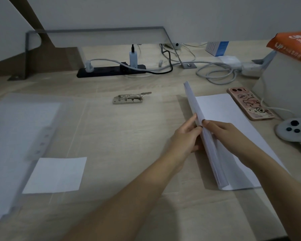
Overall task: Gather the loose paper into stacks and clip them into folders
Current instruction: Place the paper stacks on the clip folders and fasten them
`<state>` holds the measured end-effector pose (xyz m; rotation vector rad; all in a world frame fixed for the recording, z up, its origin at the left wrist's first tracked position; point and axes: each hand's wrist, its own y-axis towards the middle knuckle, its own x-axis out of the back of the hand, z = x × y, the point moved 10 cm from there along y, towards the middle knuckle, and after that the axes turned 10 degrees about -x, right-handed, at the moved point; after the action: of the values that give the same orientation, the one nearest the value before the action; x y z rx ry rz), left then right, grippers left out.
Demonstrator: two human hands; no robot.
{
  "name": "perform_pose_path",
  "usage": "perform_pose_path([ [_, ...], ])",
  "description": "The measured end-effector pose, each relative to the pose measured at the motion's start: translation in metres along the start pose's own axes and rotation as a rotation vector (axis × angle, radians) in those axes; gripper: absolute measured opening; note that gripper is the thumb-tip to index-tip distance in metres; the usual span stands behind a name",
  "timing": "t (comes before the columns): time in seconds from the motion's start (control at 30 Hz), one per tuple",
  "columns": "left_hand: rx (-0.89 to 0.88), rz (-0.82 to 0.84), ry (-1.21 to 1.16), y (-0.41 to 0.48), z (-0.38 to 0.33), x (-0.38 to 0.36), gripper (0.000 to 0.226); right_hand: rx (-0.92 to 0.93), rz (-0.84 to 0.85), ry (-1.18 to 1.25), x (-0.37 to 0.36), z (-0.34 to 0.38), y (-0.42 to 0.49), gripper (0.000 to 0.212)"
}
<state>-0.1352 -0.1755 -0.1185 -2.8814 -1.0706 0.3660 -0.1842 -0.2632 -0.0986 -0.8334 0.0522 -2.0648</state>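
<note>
Paper stack (193,101) on its long edge atop a flat sheet (221,108), right side of counter (129,136), pinched between curled fingers (192,120) of left hand (186,138) and right hand (222,131). Risks fanning out or slipping askew with any loosening of grip while squaring edges. Just beside that sheet, phone (248,103); behind, cables (215,73). Metal clip (129,98) well apart at centre; 1 loose sheet (56,174) and clear folder (16,129) far left, not yet gathered.

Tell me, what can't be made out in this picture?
Head view only:
- Blurred, cut by left edge: folder.
- Cut by right edge: orange bag.
- Hidden: paper stack page faces, held edge-on by left hand and right hand.
- Too small: phone case print.
</note>
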Motion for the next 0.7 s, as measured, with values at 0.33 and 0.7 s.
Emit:
perform_pose_path([
  [0.33, 0.011, 0.003, 0.051, 0.0006, 0.0022, 0.0041, 0.049, -0.046, -0.045, 0.007, 0.0034, -0.0050, -0.0009, 0.027],
  [0.7, -0.137, -0.075, 0.428, 0.0020, -0.0050, 0.0096, 0.032, -0.080, -0.088, -0.063, 0.0025, -0.0065, -0.0017, 0.040],
])
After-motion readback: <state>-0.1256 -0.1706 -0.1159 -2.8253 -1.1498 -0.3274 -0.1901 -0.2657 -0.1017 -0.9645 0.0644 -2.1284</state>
